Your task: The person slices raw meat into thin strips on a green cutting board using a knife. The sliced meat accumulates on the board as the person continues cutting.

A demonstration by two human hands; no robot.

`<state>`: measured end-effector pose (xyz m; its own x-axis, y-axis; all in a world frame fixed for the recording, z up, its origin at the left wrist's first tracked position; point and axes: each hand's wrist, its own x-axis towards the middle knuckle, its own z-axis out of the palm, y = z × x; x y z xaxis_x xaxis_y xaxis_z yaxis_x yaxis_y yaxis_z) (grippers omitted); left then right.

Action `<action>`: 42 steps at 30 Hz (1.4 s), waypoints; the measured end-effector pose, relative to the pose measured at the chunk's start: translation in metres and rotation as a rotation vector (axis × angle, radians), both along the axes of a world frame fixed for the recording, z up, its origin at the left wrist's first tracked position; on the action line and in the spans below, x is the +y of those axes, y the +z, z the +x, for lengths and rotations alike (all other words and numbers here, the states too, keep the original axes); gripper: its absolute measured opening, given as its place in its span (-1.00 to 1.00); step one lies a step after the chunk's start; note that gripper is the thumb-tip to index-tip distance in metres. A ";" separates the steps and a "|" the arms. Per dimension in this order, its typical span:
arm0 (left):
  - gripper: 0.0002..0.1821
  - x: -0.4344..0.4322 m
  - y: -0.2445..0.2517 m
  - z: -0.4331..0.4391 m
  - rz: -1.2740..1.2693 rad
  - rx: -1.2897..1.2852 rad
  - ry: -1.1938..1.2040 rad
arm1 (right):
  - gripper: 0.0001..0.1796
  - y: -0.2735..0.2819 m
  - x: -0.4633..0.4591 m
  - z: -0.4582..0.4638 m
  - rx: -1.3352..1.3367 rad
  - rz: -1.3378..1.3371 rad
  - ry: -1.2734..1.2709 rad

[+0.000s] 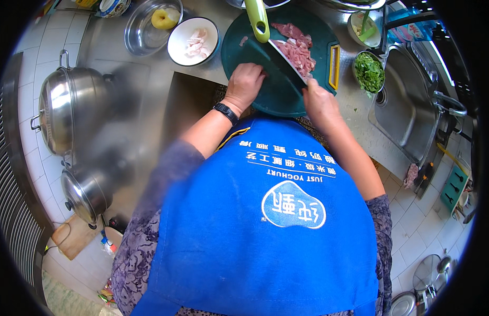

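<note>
My right hand [321,103] grips the near end of a broad-bladed kitchen knife [288,62], whose handle is hidden in my fist. The blade slants over a round green cutting board [276,100], beside a pile of cut raw meat [298,53]. A small scrap of meat [243,40] lies apart on the board's left part. My left hand [246,85] rests on the board's left edge with curled fingers; whether they hold anything is hidden. A light-green handle [258,23] with a hanging hole reaches in from the top, its end by the blade's far corner.
Left of the board stand a white bowl [209,51] of pale meat pieces and a metal bowl [136,37] with a peeled potato-like piece. To the right are a bowl of chopped greens [369,73], another bowl [353,27] and a sink [406,102]. Lidded steel pots [56,110] stand far left.
</note>
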<state>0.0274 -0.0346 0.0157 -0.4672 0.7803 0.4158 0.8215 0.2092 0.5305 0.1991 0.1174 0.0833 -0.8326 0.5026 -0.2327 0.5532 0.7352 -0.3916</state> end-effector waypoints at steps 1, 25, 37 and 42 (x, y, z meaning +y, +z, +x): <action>-0.73 -0.002 0.007 0.003 0.027 -0.033 -0.001 | -0.81 0.004 0.005 0.005 -0.005 0.014 -0.004; -0.86 0.010 0.012 0.000 -0.056 0.123 0.001 | -0.82 0.010 0.004 0.023 0.081 -0.009 0.010; -0.80 0.020 -0.002 -0.003 -0.046 0.026 -0.048 | -0.85 0.048 0.010 0.029 -0.303 -0.056 0.168; -0.76 0.018 -0.010 -0.004 -0.048 0.045 -0.049 | -0.85 0.028 0.003 0.002 -0.206 -0.045 0.124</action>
